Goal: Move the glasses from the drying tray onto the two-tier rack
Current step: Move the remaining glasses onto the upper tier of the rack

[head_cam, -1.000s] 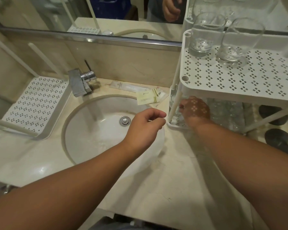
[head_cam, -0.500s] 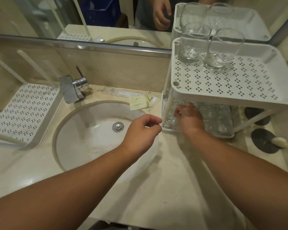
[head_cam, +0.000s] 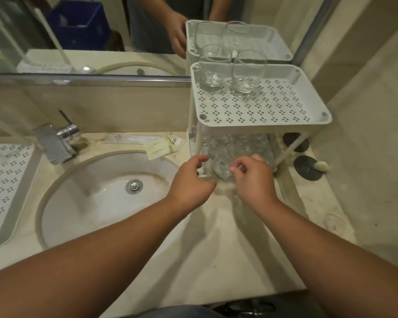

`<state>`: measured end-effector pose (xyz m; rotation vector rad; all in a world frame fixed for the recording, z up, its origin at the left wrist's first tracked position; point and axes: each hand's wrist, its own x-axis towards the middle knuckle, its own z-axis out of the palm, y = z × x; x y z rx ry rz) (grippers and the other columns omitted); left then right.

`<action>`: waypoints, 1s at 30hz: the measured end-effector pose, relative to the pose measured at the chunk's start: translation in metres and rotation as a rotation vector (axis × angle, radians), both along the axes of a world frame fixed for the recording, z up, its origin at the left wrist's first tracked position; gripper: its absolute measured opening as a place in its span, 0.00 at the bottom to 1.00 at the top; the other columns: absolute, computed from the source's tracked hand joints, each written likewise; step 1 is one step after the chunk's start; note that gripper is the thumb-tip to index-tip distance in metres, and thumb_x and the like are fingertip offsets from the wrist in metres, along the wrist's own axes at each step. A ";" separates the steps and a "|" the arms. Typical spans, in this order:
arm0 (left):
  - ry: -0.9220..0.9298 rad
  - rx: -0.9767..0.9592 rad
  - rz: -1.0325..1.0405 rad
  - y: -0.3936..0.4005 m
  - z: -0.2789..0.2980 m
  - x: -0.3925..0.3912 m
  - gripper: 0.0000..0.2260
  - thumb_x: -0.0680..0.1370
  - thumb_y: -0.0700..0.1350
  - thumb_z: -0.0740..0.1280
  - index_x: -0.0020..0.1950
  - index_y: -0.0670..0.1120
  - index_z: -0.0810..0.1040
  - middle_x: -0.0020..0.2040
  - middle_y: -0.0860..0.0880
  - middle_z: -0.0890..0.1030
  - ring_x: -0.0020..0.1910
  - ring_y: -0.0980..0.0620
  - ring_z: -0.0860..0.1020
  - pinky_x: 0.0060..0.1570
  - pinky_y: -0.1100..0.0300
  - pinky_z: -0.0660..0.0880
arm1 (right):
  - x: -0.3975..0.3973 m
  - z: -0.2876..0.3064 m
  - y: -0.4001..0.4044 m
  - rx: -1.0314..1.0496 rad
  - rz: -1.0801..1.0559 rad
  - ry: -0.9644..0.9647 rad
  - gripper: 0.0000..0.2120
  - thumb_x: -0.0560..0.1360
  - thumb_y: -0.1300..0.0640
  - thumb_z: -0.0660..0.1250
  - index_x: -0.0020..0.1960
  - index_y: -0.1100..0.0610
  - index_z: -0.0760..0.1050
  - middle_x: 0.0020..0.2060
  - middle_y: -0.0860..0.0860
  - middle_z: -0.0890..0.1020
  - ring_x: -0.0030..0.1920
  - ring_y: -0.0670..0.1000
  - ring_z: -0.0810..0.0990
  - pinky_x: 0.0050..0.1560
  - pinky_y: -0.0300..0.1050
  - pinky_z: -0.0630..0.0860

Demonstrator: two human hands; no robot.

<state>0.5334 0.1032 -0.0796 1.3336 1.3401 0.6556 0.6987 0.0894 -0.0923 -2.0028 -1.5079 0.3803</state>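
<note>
Hovering at the lower tier's front edge, both hands (head_cam: 189, 180) (head_cam: 254, 177) hang loosely curled, gripping nothing. The nearest glass (head_cam: 220, 166) stands upright between them at twelve o'clock, about equally near to each.

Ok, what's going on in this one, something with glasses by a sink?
A person is stocking a white two-tier rack beside the sink with glasses. Two glasses stand upright at the back of the top tier, and a blurred cluster of glasses fills the lower tier. Both hands are at the lower tier's front edge: the left hand and right hand, fingers loosely curled, holding nothing visible. The drying tray on the left shows no glasses.
</note>
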 end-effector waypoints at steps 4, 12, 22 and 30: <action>0.178 0.226 -0.188 -0.003 0.000 0.001 0.34 0.73 0.43 0.73 0.77 0.54 0.63 0.72 0.51 0.71 0.69 0.52 0.70 0.61 0.63 0.68 | -0.009 0.016 -0.028 0.080 -0.016 0.034 0.05 0.72 0.61 0.73 0.41 0.52 0.80 0.38 0.43 0.71 0.36 0.40 0.74 0.40 0.22 0.64; 0.169 0.557 -0.289 -0.010 0.025 0.003 0.40 0.72 0.53 0.75 0.77 0.60 0.56 0.71 0.53 0.71 0.69 0.55 0.69 0.63 0.61 0.67 | -0.022 0.060 -0.061 0.188 -0.069 0.100 0.11 0.72 0.60 0.73 0.40 0.45 0.77 0.42 0.46 0.74 0.44 0.40 0.75 0.43 0.23 0.65; 0.051 0.800 -0.153 0.014 0.095 -0.002 0.34 0.71 0.52 0.77 0.73 0.61 0.65 0.61 0.58 0.75 0.56 0.61 0.75 0.54 0.55 0.78 | -0.025 0.125 -0.044 0.457 -0.030 0.189 0.07 0.71 0.57 0.72 0.43 0.45 0.79 0.58 0.43 0.74 0.54 0.42 0.79 0.55 0.45 0.78; 0.103 0.681 -0.189 0.063 0.130 -0.002 0.30 0.73 0.52 0.74 0.72 0.61 0.65 0.57 0.59 0.76 0.52 0.61 0.78 0.50 0.55 0.78 | -0.016 0.145 0.009 0.440 0.025 0.084 0.07 0.74 0.59 0.72 0.43 0.49 0.78 0.63 0.49 0.76 0.62 0.53 0.77 0.62 0.57 0.75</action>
